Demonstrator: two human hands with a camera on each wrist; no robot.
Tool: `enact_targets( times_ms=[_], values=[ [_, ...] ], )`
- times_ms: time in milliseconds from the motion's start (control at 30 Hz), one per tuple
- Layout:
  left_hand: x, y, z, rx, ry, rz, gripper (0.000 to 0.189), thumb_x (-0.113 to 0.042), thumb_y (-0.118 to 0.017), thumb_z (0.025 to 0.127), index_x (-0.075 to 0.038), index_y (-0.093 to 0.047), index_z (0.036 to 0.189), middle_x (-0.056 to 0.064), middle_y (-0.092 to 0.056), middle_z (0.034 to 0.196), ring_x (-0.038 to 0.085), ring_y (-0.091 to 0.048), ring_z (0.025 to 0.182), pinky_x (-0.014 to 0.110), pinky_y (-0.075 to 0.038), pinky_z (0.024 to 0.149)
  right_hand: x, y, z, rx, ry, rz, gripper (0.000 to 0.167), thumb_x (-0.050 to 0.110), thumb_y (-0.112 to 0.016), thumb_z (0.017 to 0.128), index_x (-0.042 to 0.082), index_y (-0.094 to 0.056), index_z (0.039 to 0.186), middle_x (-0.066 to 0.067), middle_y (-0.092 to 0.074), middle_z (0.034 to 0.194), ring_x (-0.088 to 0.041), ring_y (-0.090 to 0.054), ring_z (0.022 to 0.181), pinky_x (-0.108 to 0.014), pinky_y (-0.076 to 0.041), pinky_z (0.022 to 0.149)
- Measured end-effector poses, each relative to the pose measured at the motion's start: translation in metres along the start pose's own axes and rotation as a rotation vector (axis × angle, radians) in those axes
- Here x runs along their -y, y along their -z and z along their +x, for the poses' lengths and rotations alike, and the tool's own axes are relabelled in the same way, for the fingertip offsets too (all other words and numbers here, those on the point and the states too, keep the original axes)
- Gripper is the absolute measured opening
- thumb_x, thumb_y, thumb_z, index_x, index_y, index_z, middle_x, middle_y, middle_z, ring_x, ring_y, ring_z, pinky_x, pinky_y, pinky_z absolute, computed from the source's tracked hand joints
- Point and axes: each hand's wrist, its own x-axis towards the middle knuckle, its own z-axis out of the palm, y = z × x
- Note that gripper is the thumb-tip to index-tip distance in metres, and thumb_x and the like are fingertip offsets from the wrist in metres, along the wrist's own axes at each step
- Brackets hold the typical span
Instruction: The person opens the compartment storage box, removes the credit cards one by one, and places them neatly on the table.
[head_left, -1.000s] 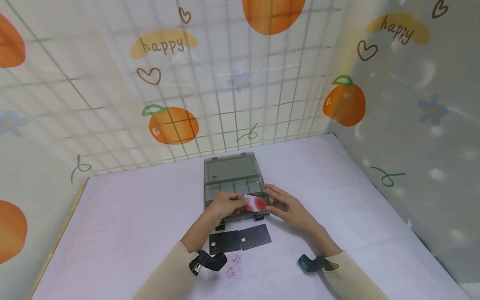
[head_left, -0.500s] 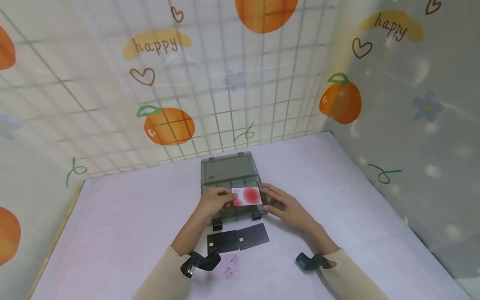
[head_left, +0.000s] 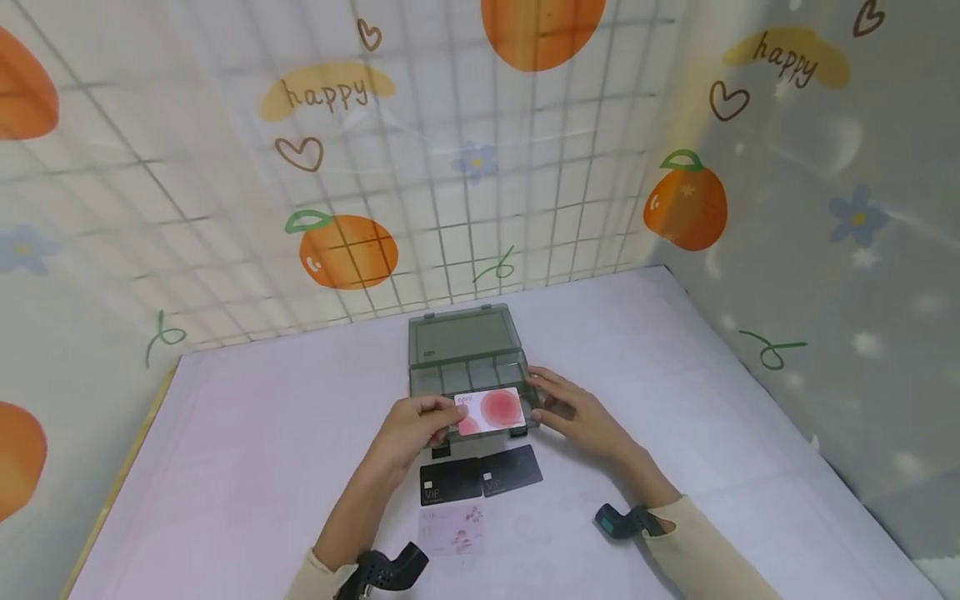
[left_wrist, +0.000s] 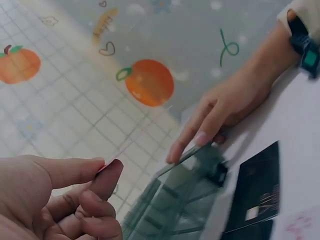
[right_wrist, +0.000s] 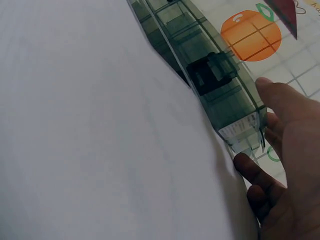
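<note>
My left hand (head_left: 408, 429) pinches a white card with red circles (head_left: 491, 412) between thumb and fingers, above the front of a green see-through compartment box (head_left: 465, 337). In the left wrist view the card appears nearly edge-on. The box's lid lies back and its divided base faces up. At the box's right side is my right hand (head_left: 581, 421), its fingers fairly straight and touching the rim. From the right wrist view, the thumb (right_wrist: 280, 97) lies by the box's upper edge and other fingers are near its lower corner.
Two black VIP cards (head_left: 450, 482) (head_left: 512, 470) lie side by side in front of the box. Nearer still is a pale pink card with floral print (head_left: 452, 530). Printed cloth walls (head_left: 525, 192) stand behind and beside the white table (head_left: 262, 467).
My left hand has lifted the red-and-white card from inside the box and drawn it toward me, turning its face upward. My right hand has stayed at the box's side.
</note>
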Motion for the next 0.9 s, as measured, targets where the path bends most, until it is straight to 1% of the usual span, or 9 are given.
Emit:
enact_targets(
  times_ms=[67, 133, 300, 400, 500, 600, 667, 800, 900],
  values=[
    [0.005, -0.004, -0.007, 0.013, -0.003, -0.002, 0.019, -0.02, -0.076, 0.09, -0.001, -0.073, 0.093, 0.004, -0.054, 0.07, 0.016, -0.049, 0.066, 0.029, -0.042, 0.063, 0.0, 0.0, 0.0, -0.001, 0.003, -0.002, 0.059, 0.035, -0.068, 0.096, 0.015, -0.05, 0.149, 0.006, -0.037, 0.159, -0.01, -0.06, 0.103, -0.046, -0.047, 0.096],
    [0.011, -0.009, -0.014, 0.024, -0.006, -0.003, 0.022, -0.022, -0.076, 0.091, -0.001, -0.073, 0.094, 0.003, -0.056, 0.071, 0.016, -0.05, 0.066, 0.028, -0.043, 0.062, 0.0, 0.0, 0.0, 0.005, -0.009, -0.006, 0.06, 0.036, -0.068, 0.096, 0.017, -0.049, 0.149, 0.008, -0.036, 0.159, -0.011, -0.059, 0.103, -0.046, -0.048, 0.096],
    [0.025, -0.022, -0.03, 0.016, 0.013, 0.0, 0.024, -0.025, -0.077, 0.09, -0.001, -0.074, 0.095, 0.0, -0.056, 0.067, 0.014, -0.05, 0.064, 0.027, -0.043, 0.061, -0.002, 0.0, 0.001, 0.019, -0.034, -0.009, 0.061, 0.04, -0.067, 0.096, 0.02, -0.048, 0.15, 0.014, -0.034, 0.159, -0.01, -0.058, 0.104, -0.045, -0.046, 0.098],
    [0.037, -0.03, -0.039, 0.012, 0.028, 0.004, 0.024, -0.024, -0.077, 0.09, -0.001, -0.074, 0.094, -0.002, -0.057, 0.065, 0.012, -0.049, 0.063, 0.025, -0.042, 0.058, -0.003, -0.002, -0.002, 0.019, -0.041, 0.011, 0.061, 0.04, -0.068, 0.096, 0.021, -0.049, 0.15, 0.015, -0.034, 0.159, -0.01, -0.057, 0.105, -0.046, -0.044, 0.1],
    [0.045, -0.039, -0.048, 0.006, 0.018, 0.042, 0.024, -0.026, -0.077, 0.089, -0.003, -0.075, 0.093, -0.001, -0.062, 0.067, 0.012, -0.051, 0.064, 0.024, -0.043, 0.056, -0.002, -0.002, -0.005, 0.019, -0.042, 0.02, 0.06, 0.039, -0.068, 0.096, 0.02, -0.049, 0.15, 0.014, -0.034, 0.159, -0.009, -0.057, 0.105, -0.046, -0.045, 0.099],
    [0.05, -0.045, -0.056, -0.003, 0.001, 0.087, 0.022, -0.027, -0.078, 0.088, -0.005, -0.076, 0.09, 0.003, -0.067, 0.069, 0.012, -0.054, 0.064, 0.024, -0.044, 0.055, -0.001, -0.004, -0.007, 0.02, -0.038, 0.015, 0.061, 0.039, -0.067, 0.096, 0.02, -0.048, 0.15, 0.013, -0.033, 0.159, -0.009, -0.057, 0.105, -0.045, -0.046, 0.098],
    [0.052, -0.048, -0.061, -0.012, 0.002, 0.111, 0.021, -0.027, -0.079, 0.087, -0.007, -0.076, 0.088, 0.004, -0.069, 0.07, 0.012, -0.056, 0.063, 0.024, -0.045, 0.054, 0.001, -0.004, -0.007, 0.017, -0.033, 0.015, 0.061, 0.04, -0.067, 0.096, 0.019, -0.049, 0.15, 0.013, -0.034, 0.159, -0.009, -0.057, 0.104, -0.046, -0.046, 0.097],
    [0.056, -0.053, -0.067, -0.02, 0.01, 0.145, 0.021, -0.028, -0.08, 0.085, -0.008, -0.075, 0.087, 0.001, -0.071, 0.071, 0.01, -0.057, 0.062, 0.024, -0.045, 0.052, 0.002, -0.003, -0.007, 0.004, -0.019, 0.012, 0.061, 0.04, -0.068, 0.095, 0.018, -0.05, 0.149, 0.012, -0.035, 0.159, -0.01, -0.057, 0.106, -0.05, -0.042, 0.1],
    [0.057, -0.056, -0.068, -0.03, 0.008, 0.155, 0.02, -0.027, -0.081, 0.084, -0.009, -0.074, 0.086, -0.002, -0.071, 0.071, 0.01, -0.056, 0.062, 0.025, -0.045, 0.052, 0.003, -0.001, -0.004, -0.002, 0.001, 0.009, 0.061, 0.039, -0.068, 0.095, 0.018, -0.05, 0.149, 0.01, -0.036, 0.159, -0.01, -0.057, 0.109, -0.052, -0.04, 0.103]
  ],
)
